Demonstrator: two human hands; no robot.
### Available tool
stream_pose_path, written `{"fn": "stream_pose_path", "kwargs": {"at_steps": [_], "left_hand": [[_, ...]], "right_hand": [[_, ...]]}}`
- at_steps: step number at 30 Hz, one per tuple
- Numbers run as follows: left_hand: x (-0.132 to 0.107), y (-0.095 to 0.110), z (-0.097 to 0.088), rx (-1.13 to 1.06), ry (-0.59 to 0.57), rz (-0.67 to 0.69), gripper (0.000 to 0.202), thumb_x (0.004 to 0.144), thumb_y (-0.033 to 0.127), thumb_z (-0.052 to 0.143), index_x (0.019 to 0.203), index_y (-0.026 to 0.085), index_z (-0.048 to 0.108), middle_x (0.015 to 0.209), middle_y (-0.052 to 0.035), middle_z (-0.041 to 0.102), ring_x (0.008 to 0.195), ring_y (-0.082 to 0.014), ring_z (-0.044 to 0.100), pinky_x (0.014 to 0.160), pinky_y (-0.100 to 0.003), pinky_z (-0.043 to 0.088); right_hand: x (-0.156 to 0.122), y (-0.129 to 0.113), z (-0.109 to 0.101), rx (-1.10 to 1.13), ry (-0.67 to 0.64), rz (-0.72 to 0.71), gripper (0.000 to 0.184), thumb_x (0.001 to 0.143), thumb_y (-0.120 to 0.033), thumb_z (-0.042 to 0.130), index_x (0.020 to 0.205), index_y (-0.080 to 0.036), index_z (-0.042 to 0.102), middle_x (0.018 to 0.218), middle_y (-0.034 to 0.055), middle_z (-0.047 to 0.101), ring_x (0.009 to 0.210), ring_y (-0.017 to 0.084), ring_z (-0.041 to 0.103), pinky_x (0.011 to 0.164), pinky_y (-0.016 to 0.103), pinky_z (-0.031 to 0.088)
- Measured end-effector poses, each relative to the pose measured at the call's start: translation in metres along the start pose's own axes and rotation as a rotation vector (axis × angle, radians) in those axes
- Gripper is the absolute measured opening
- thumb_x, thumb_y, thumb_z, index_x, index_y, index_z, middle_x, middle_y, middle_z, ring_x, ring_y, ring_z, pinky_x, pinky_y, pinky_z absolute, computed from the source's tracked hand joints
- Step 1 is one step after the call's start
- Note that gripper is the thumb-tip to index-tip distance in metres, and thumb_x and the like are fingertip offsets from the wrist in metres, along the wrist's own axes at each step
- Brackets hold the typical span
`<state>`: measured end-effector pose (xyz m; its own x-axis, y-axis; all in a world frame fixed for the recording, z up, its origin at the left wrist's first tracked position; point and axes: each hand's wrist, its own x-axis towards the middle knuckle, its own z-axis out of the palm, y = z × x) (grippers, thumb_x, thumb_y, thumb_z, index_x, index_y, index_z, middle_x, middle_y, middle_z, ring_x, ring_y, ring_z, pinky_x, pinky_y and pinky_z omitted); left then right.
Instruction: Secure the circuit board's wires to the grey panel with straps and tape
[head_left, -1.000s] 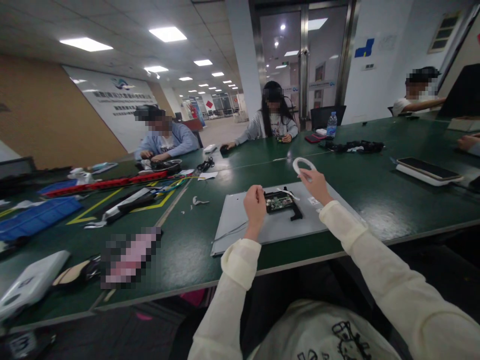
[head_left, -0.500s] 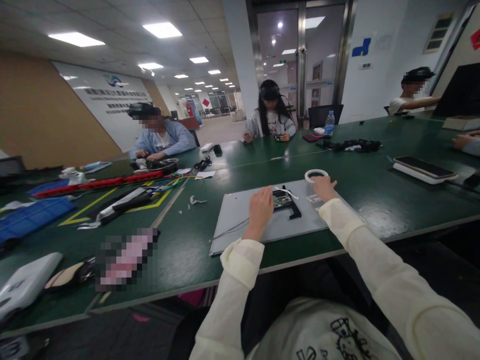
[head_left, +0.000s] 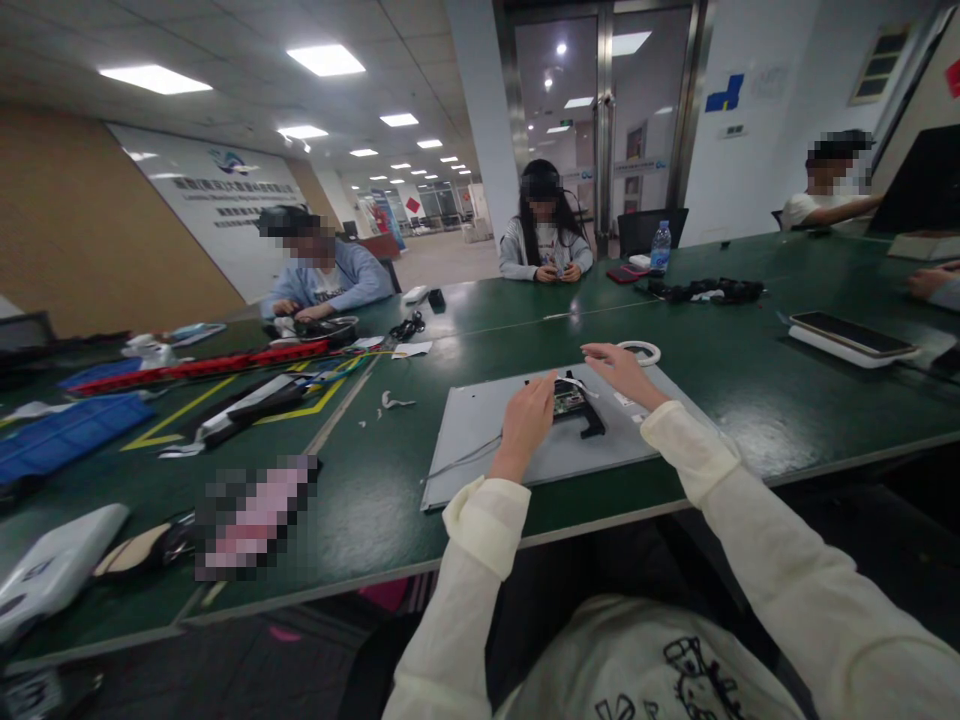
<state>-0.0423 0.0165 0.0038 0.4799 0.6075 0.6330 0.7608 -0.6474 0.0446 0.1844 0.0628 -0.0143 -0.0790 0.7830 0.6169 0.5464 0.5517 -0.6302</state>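
On a flat grey panel lies a circuit board in a black bracket. A white strip runs along the far side of the board. My left hand is closed at the board's left edge, its fingers together and partly hiding the board. Above the panel, to the right of the board, my right hand is open, its fingers stretched out leftward and nothing visible in them. A roll of white tape lies just behind my right hand, partly covered by it. A thin grey cable crosses the panel's left part.
White scraps lie left of the panel. A phone on a white box is at the right, and a black cable bundle lies farther back. A blue tray stands at far left. Several people sit around the green table.
My right hand has come off the tape roll and moved left toward the board, with its fingers stretched out. My left hand has stayed beside the board.
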Motion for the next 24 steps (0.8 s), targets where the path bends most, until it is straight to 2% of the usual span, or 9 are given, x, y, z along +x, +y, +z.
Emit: {"fn": "stream_pose_path", "kwargs": {"at_steps": [4, 7, 14, 19, 24], "left_hand": [[0.000, 0.000, 0.000, -0.006, -0.031, 0.005, 0.037, 0.096, 0.019, 0.035, 0.130, 0.016, 0.049, 0.104, -0.0086, 0.066, 0.091, -0.0178, 0.062, 0.079, -0.028, 0.047], [-0.001, 0.000, 0.000, -0.012, -0.044, -0.011, 0.038, 0.096, 0.020, 0.036, 0.132, 0.016, 0.048, 0.106, -0.0091, 0.066, 0.091, -0.0175, 0.062, 0.079, -0.028, 0.047], [-0.001, -0.003, 0.001, -0.004, -0.063, -0.011, 0.041, 0.096, 0.022, 0.036, 0.137, 0.019, 0.044, 0.107, -0.0081, 0.067, 0.092, -0.0163, 0.063, 0.077, -0.026, 0.048], [0.000, -0.001, -0.001, -0.002, -0.100, -0.006, 0.043, 0.095, 0.020, 0.038, 0.138, 0.020, 0.043, 0.112, -0.0082, 0.066, 0.093, -0.0166, 0.063, 0.077, -0.026, 0.048], [0.000, 0.007, -0.005, 0.008, -0.209, 0.000, 0.057, 0.094, 0.019, 0.042, 0.148, 0.025, 0.025, 0.110, -0.0072, 0.068, 0.088, -0.0168, 0.065, 0.071, -0.025, 0.046]], "right_hand": [[-0.005, -0.026, 0.012, 0.345, -0.253, -0.006, 0.035, 0.082, -0.038, 0.062, 0.112, -0.019, 0.067, 0.114, 0.0094, 0.066, 0.104, 0.020, 0.061, 0.091, 0.036, 0.049], [-0.009, -0.035, 0.016, 0.506, -0.348, 0.017, 0.036, 0.077, -0.035, 0.067, 0.109, -0.018, 0.068, 0.111, 0.0094, 0.068, 0.103, 0.021, 0.062, 0.092, 0.037, 0.048], [-0.010, -0.045, 0.017, 0.619, -0.355, 0.100, 0.039, 0.070, -0.036, 0.073, 0.104, -0.016, 0.069, 0.103, 0.0093, 0.070, 0.096, 0.020, 0.064, 0.089, 0.037, 0.049], [-0.011, -0.046, 0.020, 0.642, -0.361, 0.086, 0.036, 0.070, -0.039, 0.073, 0.097, -0.015, 0.070, 0.098, 0.0086, 0.070, 0.090, 0.019, 0.064, 0.086, 0.035, 0.049], [-0.013, -0.040, 0.024, 0.600, -0.356, 0.050, 0.032, 0.073, -0.042, 0.072, 0.089, -0.014, 0.071, 0.085, 0.0067, 0.070, 0.079, 0.018, 0.064, 0.076, 0.033, 0.050]]}}
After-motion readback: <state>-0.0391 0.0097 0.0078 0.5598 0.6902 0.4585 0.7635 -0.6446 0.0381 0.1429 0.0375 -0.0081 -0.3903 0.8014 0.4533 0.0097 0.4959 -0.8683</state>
